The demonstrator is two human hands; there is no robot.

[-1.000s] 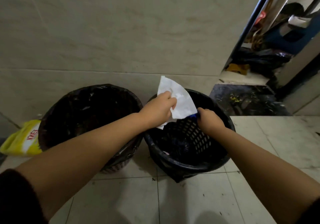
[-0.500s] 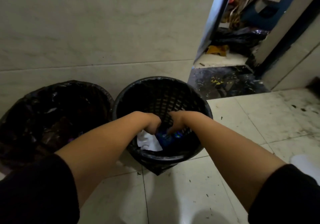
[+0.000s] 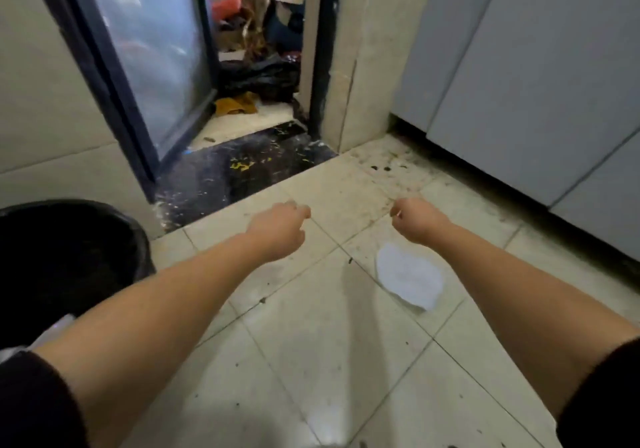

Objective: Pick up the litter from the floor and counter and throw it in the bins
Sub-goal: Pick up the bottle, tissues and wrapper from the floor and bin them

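A flat white piece of paper litter [image 3: 408, 276] lies on the pale floor tiles, just below my right hand [image 3: 417, 220]. That hand hovers above the floor with its fingers curled in and nothing in it. My left hand [image 3: 278, 229] is held out over the tiles to the left, fingers also curled, holding nothing. A black mesh bin [image 3: 65, 257] with a dark liner stands at the left edge, behind my left forearm. A bit of white shows at its near rim.
A dark-framed glass door [image 3: 145, 66] stands open ahead over a black speckled threshold [image 3: 242, 170]. Beyond it lie black bags and a yellow cloth [image 3: 235, 104]. Grey cabinet doors [image 3: 540, 77] run along the right. Dirt specks dot the floor by the corner.
Both hands came out of the bin after leaving the white paper and the blue item inside. The view swung right, away from the bins, toward the doorway and the paper on the floor.
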